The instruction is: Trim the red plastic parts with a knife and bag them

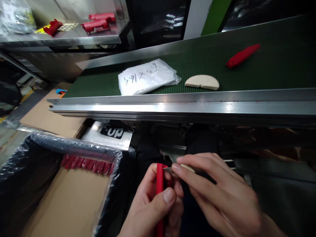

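Note:
My left hand (158, 200) is wrapped round a narrow red plastic part (160, 179), held upright with its lower end partly hidden by the fingers. Between the fingertips of my right hand (217, 191) is a small knife (169, 169) with a thin metal blade. Its tip meets the red part near the top. A pale patch, perhaps the handle, shows under the right fingers, and the rest is hidden. Beyond the hands, a similar red part (243, 56) lies on the green conveyor belt (103, 77).
A cream half-round block (202, 81) and a plastic-wrapped white packet (148, 77) lie on the belt. The belt's metal rail (172, 102) runs across in front. At lower left stands a lined bin (74, 144) with cardboard and several bagged red parts (86, 164). Red housings (98, 23) sit on a metal shelf.

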Action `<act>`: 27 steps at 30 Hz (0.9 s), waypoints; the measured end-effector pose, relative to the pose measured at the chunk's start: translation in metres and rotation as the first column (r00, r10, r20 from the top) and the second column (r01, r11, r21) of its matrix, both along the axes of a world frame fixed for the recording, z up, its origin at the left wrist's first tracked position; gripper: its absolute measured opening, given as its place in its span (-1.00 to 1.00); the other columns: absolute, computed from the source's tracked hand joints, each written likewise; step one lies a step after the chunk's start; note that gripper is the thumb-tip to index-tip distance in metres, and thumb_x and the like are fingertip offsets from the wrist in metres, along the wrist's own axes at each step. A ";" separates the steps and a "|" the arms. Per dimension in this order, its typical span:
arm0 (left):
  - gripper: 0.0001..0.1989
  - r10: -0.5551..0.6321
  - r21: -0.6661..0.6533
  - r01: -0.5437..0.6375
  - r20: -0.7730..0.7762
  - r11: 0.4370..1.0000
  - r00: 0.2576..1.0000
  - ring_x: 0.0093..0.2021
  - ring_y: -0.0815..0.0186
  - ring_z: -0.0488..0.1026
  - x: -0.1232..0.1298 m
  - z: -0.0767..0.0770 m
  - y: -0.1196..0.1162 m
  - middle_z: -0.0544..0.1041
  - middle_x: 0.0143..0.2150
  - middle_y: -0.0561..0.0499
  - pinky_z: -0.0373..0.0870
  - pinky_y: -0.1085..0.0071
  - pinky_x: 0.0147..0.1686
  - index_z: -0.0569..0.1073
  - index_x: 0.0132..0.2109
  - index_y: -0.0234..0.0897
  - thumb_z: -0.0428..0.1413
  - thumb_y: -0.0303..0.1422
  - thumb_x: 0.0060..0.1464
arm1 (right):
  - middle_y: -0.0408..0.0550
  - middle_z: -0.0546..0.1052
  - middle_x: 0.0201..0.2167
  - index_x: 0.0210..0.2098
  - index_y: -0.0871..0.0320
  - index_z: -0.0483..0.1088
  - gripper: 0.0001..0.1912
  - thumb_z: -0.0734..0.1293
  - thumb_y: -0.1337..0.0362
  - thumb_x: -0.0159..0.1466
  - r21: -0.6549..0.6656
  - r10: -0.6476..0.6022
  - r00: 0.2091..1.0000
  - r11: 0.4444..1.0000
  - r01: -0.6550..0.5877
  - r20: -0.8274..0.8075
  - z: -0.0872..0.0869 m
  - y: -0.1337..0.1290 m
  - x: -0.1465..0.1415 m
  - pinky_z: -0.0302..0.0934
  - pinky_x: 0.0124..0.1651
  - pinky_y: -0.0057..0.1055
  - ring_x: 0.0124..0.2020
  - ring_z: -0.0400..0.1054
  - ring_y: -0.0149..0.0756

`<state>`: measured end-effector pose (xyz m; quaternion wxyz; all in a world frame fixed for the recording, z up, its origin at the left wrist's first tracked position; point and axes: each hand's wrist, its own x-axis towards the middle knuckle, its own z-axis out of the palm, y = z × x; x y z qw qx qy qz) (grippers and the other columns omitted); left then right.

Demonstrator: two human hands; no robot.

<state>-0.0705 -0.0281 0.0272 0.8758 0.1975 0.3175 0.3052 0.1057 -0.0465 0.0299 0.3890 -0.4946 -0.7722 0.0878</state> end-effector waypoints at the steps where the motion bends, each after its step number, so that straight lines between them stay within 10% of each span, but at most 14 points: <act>1: -0.78 -0.001 -0.003 0.001 0.020 1.000 1.000 -0.58 0.61 0.20 0.001 0.000 0.000 0.38 -0.25 0.08 0.21 0.72 -0.63 0.34 -0.13 -0.17 0.19 -0.23 0.18 | 0.16 0.52 -0.13 -0.03 0.28 0.50 -0.66 0.26 0.58 0.25 -0.002 -0.005 1.000 1.000 0.005 -0.001 0.001 0.000 0.000 0.36 -0.17 -0.26 -0.10 0.42 -0.19; 18: -0.76 -0.121 0.050 0.111 0.282 0.993 0.952 -0.51 0.54 0.20 -0.001 -0.006 -0.002 0.36 -0.34 0.03 0.11 0.60 -0.50 0.30 -0.16 -0.24 0.16 -0.21 0.18 | 0.08 0.50 -0.10 0.03 0.19 0.45 -0.61 0.25 0.58 0.27 -0.037 -0.141 0.988 0.990 0.139 -0.059 -0.016 0.007 0.008 0.38 -0.10 -0.28 -0.09 0.42 -0.26; 27: -0.83 -0.073 -0.087 0.102 0.295 0.991 0.953 -0.52 0.57 0.31 -0.003 -0.006 0.001 0.38 -0.25 0.02 0.16 0.68 -0.54 0.33 -0.11 -0.19 0.10 -0.22 0.26 | 0.14 0.52 -0.12 -0.06 0.22 0.51 -0.66 0.27 0.57 0.23 0.030 0.003 1.000 1.000 -0.004 0.022 -0.003 0.000 0.006 0.38 -0.13 -0.21 -0.07 0.42 -0.18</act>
